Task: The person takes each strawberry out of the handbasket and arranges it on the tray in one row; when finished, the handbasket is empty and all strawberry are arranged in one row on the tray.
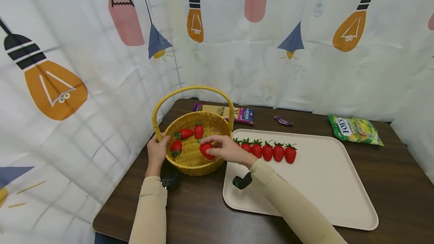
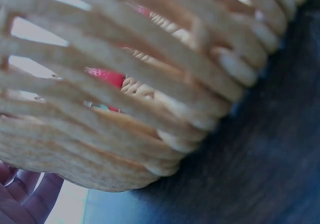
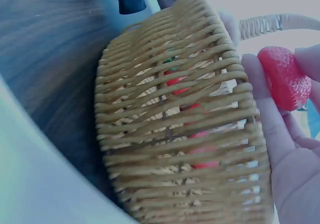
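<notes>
A yellow woven basket (image 1: 196, 171) with a tall arched handle stands on the left part of the table. My left hand (image 1: 157, 152) holds the basket's left rim near the foot of the handle. Between the thumb and fingers of my right hand (image 1: 231, 150) is a red strawberry (image 1: 206, 151), above the basket's right side. The right wrist view shows this strawberry (image 3: 284, 79) pinched just past the rim. Three more strawberries (image 1: 185, 134) lie inside the basket. A row of several strawberries (image 1: 278, 152) lies on the beige tray (image 1: 315, 187); my right forearm hides part of the tray.
Behind the basket lies a yellow and purple snack packet (image 1: 245, 115). A small purple wrapped candy (image 1: 283, 120) is beyond the tray. A green candy bag (image 1: 356, 130) lies at the back right of the dark wooden table (image 1: 203, 214). Patterned curtains (image 1: 230, 67) hang behind and left.
</notes>
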The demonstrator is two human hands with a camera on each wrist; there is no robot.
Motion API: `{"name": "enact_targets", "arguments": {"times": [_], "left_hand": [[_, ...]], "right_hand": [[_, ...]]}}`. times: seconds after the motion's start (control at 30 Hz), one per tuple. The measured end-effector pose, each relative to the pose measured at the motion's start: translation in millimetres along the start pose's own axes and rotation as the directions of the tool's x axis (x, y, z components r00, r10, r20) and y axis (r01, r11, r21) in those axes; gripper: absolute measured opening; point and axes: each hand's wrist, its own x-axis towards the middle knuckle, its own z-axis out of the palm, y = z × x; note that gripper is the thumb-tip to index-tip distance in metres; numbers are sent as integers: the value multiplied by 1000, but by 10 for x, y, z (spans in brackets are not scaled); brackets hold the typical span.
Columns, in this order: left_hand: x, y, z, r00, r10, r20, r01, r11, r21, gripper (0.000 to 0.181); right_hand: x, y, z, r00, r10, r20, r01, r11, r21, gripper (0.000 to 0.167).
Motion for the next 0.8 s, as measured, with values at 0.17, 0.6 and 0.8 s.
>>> {"name": "enact_targets", "arguments": {"times": [0.17,0.6,0.8], "left_hand": [[7,-19,1,1000,5,-5,-5,1000,-8,16],[17,-33,7,1000,-17,-2,17,1000,-10,17],[13,-23,7,1000,-18,14,18,1000,-18,15]], "right_hand": [[-210,54,-53,997,-4,-76,7,999,38,37],[-717,311,-353,945,-12,-326,13,1000,0,34],[-980,405,-526,914,18,-406,-40,998,-45,33]]}}
